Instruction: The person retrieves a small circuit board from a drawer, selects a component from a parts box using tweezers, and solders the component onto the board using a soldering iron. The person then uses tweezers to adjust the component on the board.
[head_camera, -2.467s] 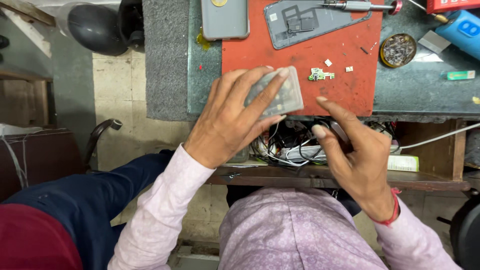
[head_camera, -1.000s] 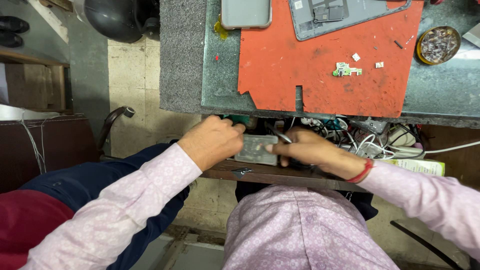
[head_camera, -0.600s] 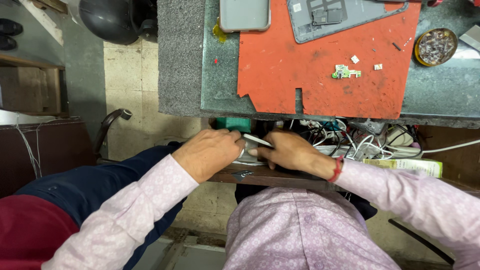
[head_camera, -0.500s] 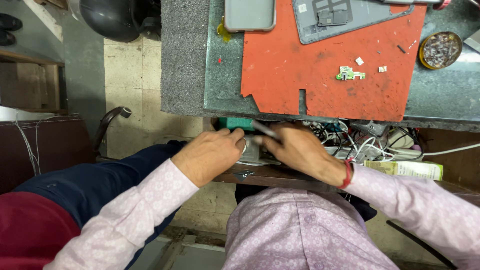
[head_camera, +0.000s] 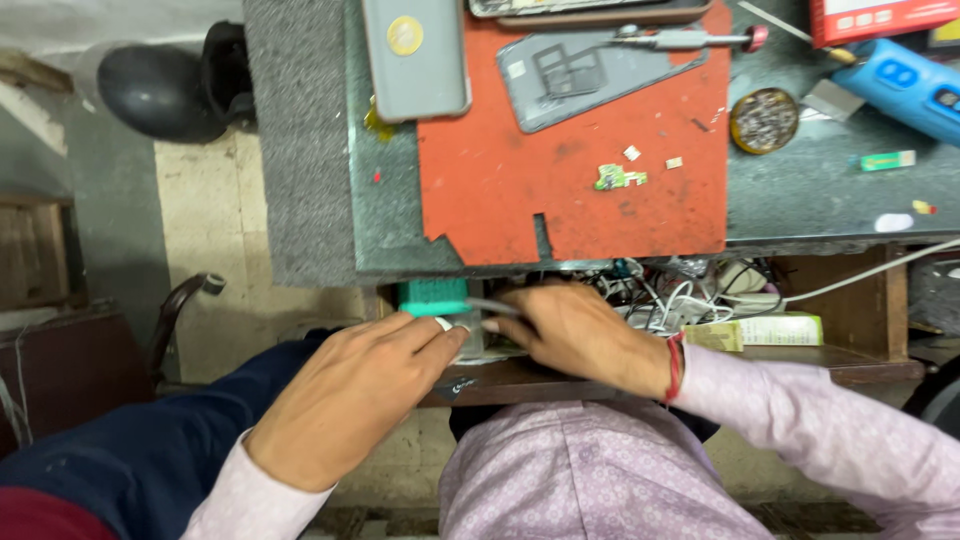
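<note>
Teal box (head_camera: 432, 296) btwn fingers (head_camera: 452, 336), shelf edge (head_camera: 520, 376).

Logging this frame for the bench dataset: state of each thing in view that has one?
left hand: at the shelf edge, fingertips on a small clear piece
right hand: reaching into the shelf under the bench
green box: on the shelf
red mat: flat on the bench
screwdriver: lying flat
round tin: open

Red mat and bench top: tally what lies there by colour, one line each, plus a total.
Grey: 2, phone case and phone back panel
Blue: 1, power tool
Green: 2, small circuit piece and small stick
Round tin of tiny parts: 1
Total: 6
</note>
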